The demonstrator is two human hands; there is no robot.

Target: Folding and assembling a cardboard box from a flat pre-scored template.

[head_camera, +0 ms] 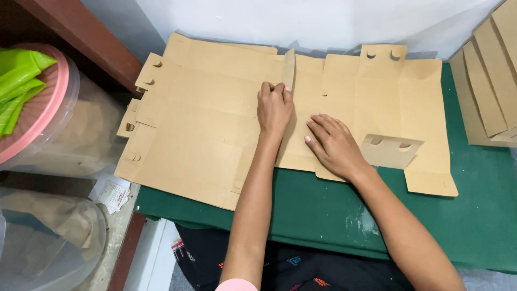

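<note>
So the left hand [273,108] has its grip closed on the bottom edge of a narrow flap [289,69] that stands up from the box blank [204,124], fingers curled over the crease right at the flap's base. The right hand [335,145] sits just beside that grip, toward the person and to the right, lying flat with fingers spread and pressing the card down, so its grip is apart and holds nothing. The blank is a big brown die-cut sheet lying flat on the green counter [474,215], spreading out to both sides of the left grip, with slotted tabs along its far left edge. Right of the flat hand a small tab [390,151] with two curved slots pokes up off the sheet, nearly touching the wrist. Further right, well away from both hands, a stack of folded card pieces [487,81] leans at the counter's edge. Way off to the left of the grip there's a clear tub with a pink rim [40,113] holding something bright green [19,81], and a plastic bag [48,237] below it.
</note>
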